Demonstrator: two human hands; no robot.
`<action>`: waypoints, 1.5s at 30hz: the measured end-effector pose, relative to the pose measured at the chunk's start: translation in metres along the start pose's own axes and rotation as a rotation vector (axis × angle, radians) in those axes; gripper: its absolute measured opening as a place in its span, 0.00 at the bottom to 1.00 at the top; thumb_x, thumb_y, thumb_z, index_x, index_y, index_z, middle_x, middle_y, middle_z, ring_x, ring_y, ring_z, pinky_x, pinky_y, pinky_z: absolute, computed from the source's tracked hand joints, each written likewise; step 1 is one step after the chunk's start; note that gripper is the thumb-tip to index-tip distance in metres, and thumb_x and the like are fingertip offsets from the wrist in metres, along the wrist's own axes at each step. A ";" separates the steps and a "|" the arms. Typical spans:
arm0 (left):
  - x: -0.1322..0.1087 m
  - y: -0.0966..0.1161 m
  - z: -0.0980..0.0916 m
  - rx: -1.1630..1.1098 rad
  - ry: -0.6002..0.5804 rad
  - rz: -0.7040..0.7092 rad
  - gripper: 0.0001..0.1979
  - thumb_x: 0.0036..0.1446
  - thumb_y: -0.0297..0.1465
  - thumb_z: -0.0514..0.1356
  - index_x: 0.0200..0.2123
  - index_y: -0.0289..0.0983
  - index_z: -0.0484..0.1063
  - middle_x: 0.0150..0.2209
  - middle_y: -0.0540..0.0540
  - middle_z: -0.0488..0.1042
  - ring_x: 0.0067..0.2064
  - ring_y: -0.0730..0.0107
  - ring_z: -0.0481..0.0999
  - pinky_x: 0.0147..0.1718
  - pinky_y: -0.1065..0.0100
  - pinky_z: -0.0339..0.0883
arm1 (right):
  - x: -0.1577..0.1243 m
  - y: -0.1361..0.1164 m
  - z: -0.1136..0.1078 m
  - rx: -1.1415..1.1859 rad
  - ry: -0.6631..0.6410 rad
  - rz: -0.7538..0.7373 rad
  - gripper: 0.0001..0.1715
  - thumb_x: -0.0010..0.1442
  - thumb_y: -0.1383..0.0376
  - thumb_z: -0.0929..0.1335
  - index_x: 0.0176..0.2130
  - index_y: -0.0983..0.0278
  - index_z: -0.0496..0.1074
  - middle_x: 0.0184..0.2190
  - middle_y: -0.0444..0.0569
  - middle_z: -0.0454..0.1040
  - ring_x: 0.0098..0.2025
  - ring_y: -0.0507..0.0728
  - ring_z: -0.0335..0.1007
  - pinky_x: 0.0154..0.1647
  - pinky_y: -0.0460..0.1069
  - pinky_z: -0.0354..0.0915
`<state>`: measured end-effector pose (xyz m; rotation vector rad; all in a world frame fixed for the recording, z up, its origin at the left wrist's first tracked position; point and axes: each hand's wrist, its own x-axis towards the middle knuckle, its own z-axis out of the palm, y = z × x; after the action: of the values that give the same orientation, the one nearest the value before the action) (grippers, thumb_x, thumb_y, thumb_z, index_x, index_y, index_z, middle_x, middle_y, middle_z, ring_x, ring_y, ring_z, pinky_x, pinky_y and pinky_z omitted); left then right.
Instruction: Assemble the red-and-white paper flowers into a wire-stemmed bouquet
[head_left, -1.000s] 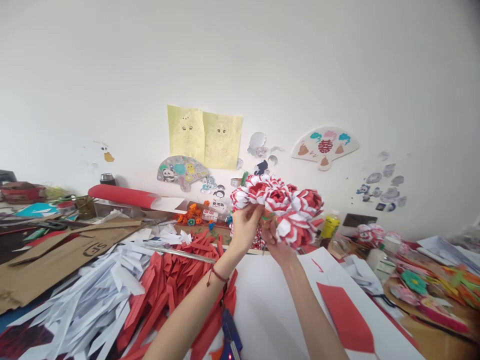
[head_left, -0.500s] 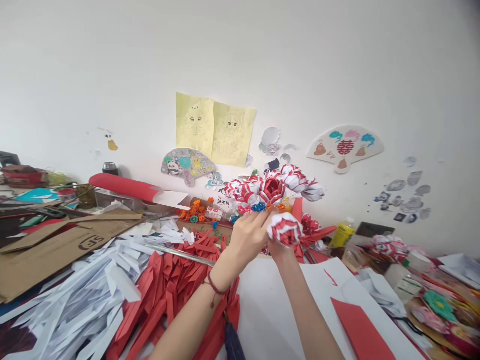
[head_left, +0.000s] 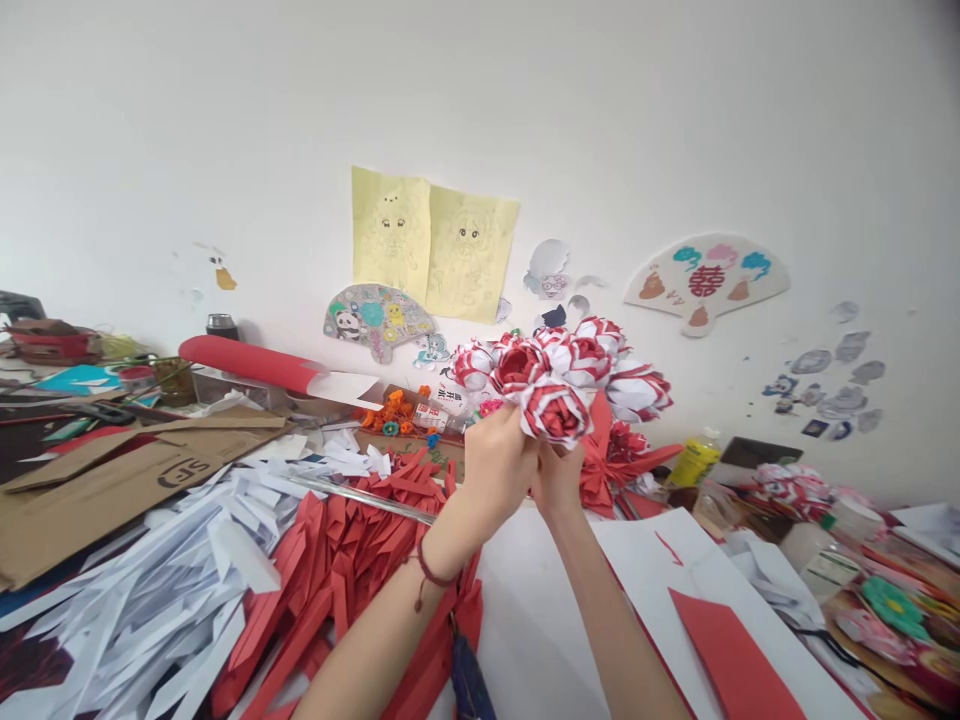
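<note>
A bunch of red-and-white folded paper flowers (head_left: 559,375) is held up in front of the wall, above the table. My left hand (head_left: 499,465) is closed around the stems under the blooms, a red cord on its wrist. Pressed against it from the right, my right hand (head_left: 559,475) also grips the bunch just beneath the nearest flower. The stems are hidden by my fingers.
A heap of folded white paper pieces (head_left: 157,590) and red paper pieces (head_left: 352,570) covers the left of the table. Cardboard (head_left: 105,480) lies far left. White sheets (head_left: 540,620) with a red sheet (head_left: 731,655) lie under my arms. More paper crafts (head_left: 840,540) crowd the right side.
The bunch has been turned and gathered tighter, the nearest bloom raised back among the others. Both hands have closed in together under it. The view has tilted slightly.
</note>
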<state>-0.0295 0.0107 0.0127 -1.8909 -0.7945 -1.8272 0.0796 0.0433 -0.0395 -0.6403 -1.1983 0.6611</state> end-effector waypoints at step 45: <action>0.011 -0.015 -0.015 -0.237 -0.217 -0.183 0.07 0.55 0.25 0.59 0.29 0.37 0.77 0.29 0.46 0.78 0.30 0.68 0.73 0.32 0.71 0.63 | -0.001 -0.032 0.002 0.237 -0.076 0.258 0.15 0.45 0.58 0.76 0.27 0.61 0.69 0.19 0.40 0.61 0.19 0.46 0.47 0.16 0.43 0.44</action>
<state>-0.0506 0.0142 0.0231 -2.2637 -0.8804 -1.9184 0.0818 0.0219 -0.0155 -0.5775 -1.0954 1.0362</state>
